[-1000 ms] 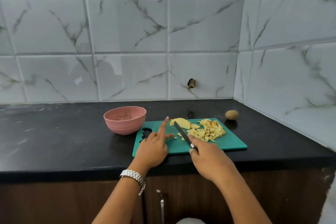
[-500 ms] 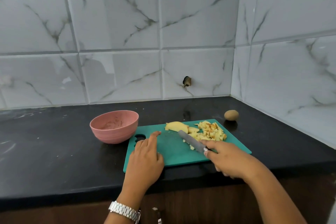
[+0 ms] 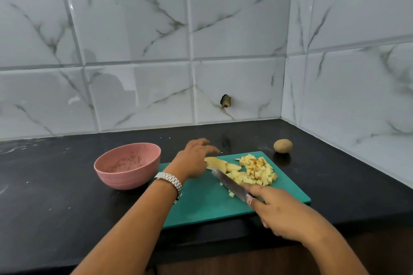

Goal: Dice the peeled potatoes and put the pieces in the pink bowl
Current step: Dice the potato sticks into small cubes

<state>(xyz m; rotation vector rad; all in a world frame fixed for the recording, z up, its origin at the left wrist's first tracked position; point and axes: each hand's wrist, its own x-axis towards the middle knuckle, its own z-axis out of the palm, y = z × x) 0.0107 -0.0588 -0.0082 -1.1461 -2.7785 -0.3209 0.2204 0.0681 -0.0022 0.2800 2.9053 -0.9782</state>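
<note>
**Knife on the board, potato dice piled beside it**

Nearest to us, the right hand (image 3: 281, 214) curls its fingers round the handle of the knife (image 3: 230, 183), with the forefinger stretched along the top. The blade points away and to the left, low over the green cutting board (image 3: 201, 207), and a few stray cubes lie by its edge. We cannot tell whether the blade touches the board.

Past the blade, the diced potato pieces (image 3: 257, 172) sit in a heap on the far right part of the board. Just left of the heap lies an uncut peeled potato piece (image 3: 216, 163). The left hand (image 3: 192, 158), with a metal watch (image 3: 169, 179) on its wrist, reaches over the left end of that piece, its fingers loosely spread and gripping nothing. We cannot tell whether it touches the potato.

Left of the board, just beside it, stands the pink bowl (image 3: 127, 165), its inside smeared brownish. Farther right on the black counter (image 3: 44, 196), off the board, lies a whole unpeeled potato (image 3: 283, 145). Behind everything rises the marbled tile wall (image 3: 134, 40).
</note>
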